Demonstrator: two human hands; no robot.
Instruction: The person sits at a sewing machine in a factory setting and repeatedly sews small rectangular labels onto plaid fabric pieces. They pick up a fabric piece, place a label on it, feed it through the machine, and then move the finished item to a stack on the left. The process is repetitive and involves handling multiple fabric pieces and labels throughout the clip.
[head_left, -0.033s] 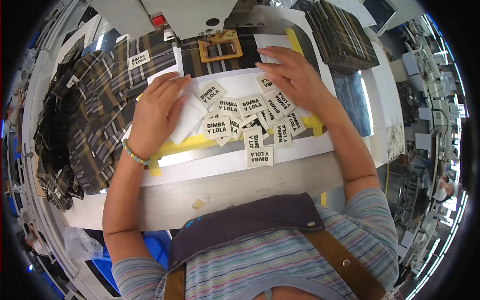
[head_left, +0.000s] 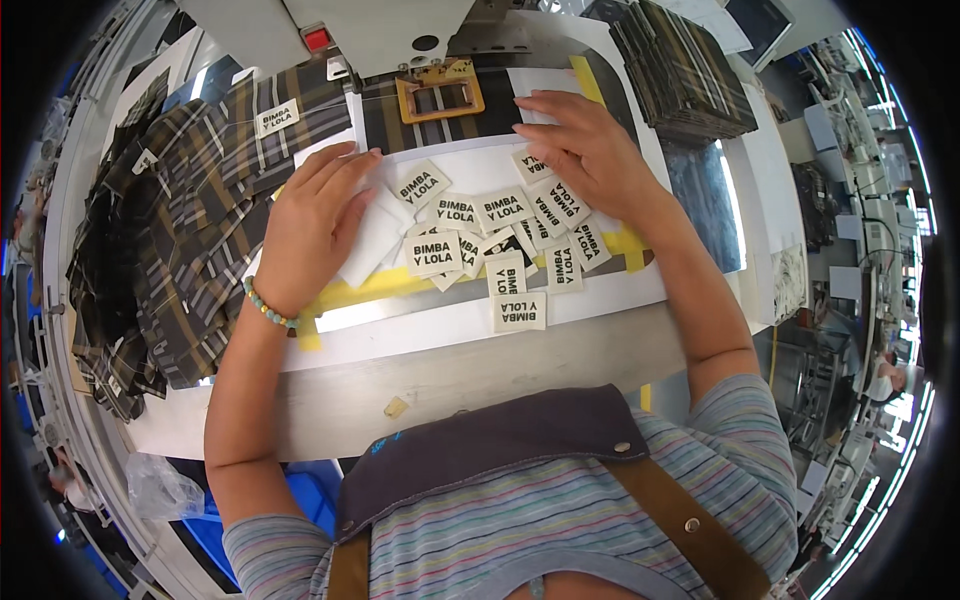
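My left hand (head_left: 318, 222) rests with fingers stretched out over white paper, beside the heap of plaid fabric. My right hand (head_left: 590, 150) is open too, its fingertips near the right edge of a dark plaid fabric piece (head_left: 385, 125) and nothing visible in its grasp. A yellow rectangular clamp frame (head_left: 409, 104) presses on that piece under the machine head (head_left: 385, 35). Between my hands, several cream fabric labels (head_left: 503, 208) with dark lettering lie loosely overlapped on a white sheet. One similar label (head_left: 277, 119) sits on the plaid cloth at the left.
A large heap of plaid pieces (head_left: 200, 230) spreads over the left side. Folded plaid pieces form a stack (head_left: 685, 70) at the back right. Yellow tape (head_left: 375, 290) runs along the work surface. Below the table's near left edge are a plastic bag (head_left: 165, 488) and a blue bin (head_left: 315, 490).
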